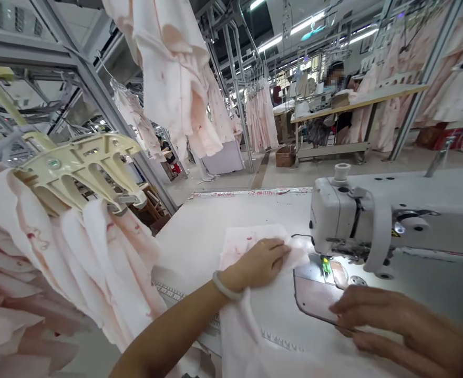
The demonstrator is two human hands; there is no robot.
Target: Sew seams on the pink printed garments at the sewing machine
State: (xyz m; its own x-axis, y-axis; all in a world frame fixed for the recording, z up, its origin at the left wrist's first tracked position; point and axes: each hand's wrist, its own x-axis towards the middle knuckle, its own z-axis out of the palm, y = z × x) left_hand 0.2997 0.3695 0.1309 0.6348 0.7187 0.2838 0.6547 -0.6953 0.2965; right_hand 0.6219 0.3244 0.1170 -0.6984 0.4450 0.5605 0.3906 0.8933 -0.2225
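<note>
My left hand [260, 262], with a pale bangle on the wrist, presses and grips a pale pink cloth piece [237, 239] on the table, its fingers bent over the fabric's right part. The cloth shows small reddish marks and hangs down past the wrist toward me. Close to its right edge stands a white sewing machine [333, 210], its needle area lit and a green part [326, 265] by the presser foot. At the lower right my right hand [389, 320], somewhat blurred, reaches over the metal plate [320, 299] with fingers stretched and thumb apart; I see nothing held in it.
On the left, a cream hanger clamp [85, 163] carries several pale pink cloth pieces [109, 262]. More pink garments [172, 68] hang overhead. A printed ruler [282, 340] runs along the table's near side. A co-worker [336, 79] sits behind another sewing table [361, 102].
</note>
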